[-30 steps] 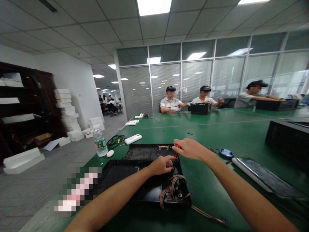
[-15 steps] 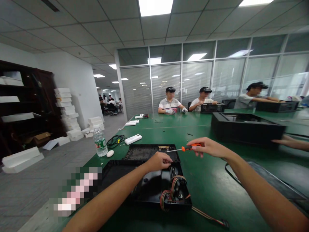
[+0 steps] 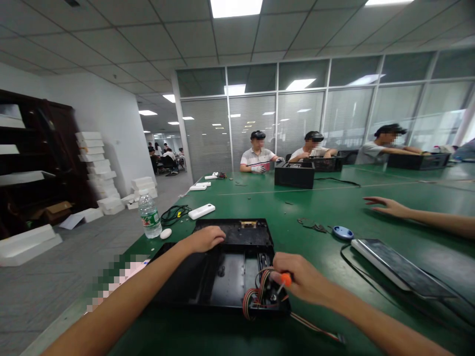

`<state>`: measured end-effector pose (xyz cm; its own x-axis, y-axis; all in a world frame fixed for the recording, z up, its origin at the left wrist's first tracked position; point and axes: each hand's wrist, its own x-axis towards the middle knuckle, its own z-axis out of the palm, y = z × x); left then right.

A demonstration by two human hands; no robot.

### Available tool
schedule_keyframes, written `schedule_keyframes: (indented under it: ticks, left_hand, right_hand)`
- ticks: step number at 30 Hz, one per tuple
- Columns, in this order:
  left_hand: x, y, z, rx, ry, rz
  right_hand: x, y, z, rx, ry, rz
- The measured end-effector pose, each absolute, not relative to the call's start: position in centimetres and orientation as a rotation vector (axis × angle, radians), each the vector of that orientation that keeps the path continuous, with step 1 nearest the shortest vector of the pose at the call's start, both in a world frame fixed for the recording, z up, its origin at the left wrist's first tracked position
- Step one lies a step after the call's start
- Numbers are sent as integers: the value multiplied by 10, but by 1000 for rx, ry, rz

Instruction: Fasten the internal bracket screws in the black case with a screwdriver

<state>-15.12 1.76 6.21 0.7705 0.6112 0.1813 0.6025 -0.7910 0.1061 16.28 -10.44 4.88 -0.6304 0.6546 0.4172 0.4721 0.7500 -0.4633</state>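
A shallow black case (image 3: 232, 277) lies in front of me on the green table, with a flat black panel (image 3: 237, 236) along its far side. My left hand (image 3: 208, 239) is over the panel's left part, fingers curled; what they hold, if anything, is hidden. My right hand (image 3: 302, 277) is closed around an orange-and-black screwdriver (image 3: 286, 279) at the case's right side. Its shaft points down into the near right corner, where its tip is close to or on a metal part; contact is unclear. Striped ribbon cables (image 3: 250, 299) loop beside it.
Left of the panel are a water bottle (image 3: 149, 216), a white oval object (image 3: 166, 233) and a white power bank (image 3: 202, 211). A phone-like device (image 3: 401, 267), cables and a blue round dish (image 3: 343, 233) lie right. Another person's hand (image 3: 389, 206) reaches in. People sit opposite with black boxes (image 3: 294, 175).
My right hand has brought the screwdriver from above the panel down into the case's near right corner. My left hand has moved left. The large black box has moved away to the far side.
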Motion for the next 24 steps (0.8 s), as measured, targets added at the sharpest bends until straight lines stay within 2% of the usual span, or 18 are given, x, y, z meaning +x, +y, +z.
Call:
schedule_keyframes:
  ticks: [5,8,13,18,24]
  left_hand:
    - [-160,47,46,2747,994,166]
    - [-159,51,39,2693,1009,166]
    - [-148,53,35,2750,1067,80]
    - [-130,56,40,2966,946,-57]
    - [-121,44,91,3032,871,128]
  right_hand:
    - [142,-136,11,-761,-2550,-239]
    - [143,-141,-5,-646,-2567,-446]
    - [157,-147,6,-458,-2643,-463]
    - [169,-149,11,-513,-2655,-331]
    - [172,-121,5,-611,-2680,-251]
